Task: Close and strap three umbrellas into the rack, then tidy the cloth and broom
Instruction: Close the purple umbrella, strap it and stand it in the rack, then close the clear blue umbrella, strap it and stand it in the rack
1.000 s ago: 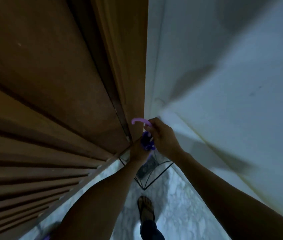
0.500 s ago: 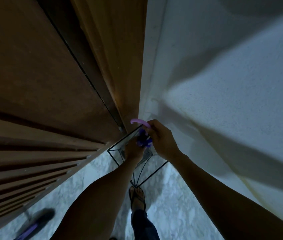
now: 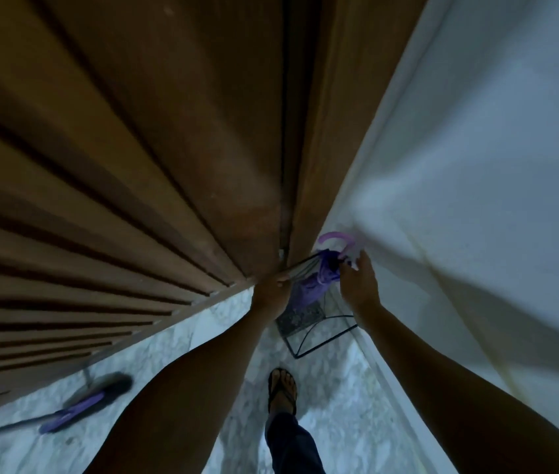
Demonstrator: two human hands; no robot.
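A closed purple umbrella (image 3: pixel 308 285) with a curved lilac handle (image 3: pixel 334 238) stands upright in a black wire rack (image 3: pixel 326 340) in the corner between door and wall. My left hand (image 3: pixel 273 290) is at the rack's top wire on the left side of the umbrella, fingers curled over it. My right hand (image 3: pixel 356 283) pinches the umbrella's neck just under the handle. A broom (image 3: pixel 79 408) with a purple head and dark bristles lies on the floor at lower left. No cloth is in view.
A brown panelled wooden door (image 3: pixel 134 165) fills the left, a white wall (image 3: pixel 476 165) the right. The floor is pale marble (image 3: pixel 332 422). My sandalled foot (image 3: pixel 282 388) stands just in front of the rack. A dark patterned panel (image 3: pixel 300 318) sits low in the rack.
The view has swung so the rack now sits right of centre and the broom shows. My right hand has slid from the handle's curve to the neck; my left hand moved to the rack wire.
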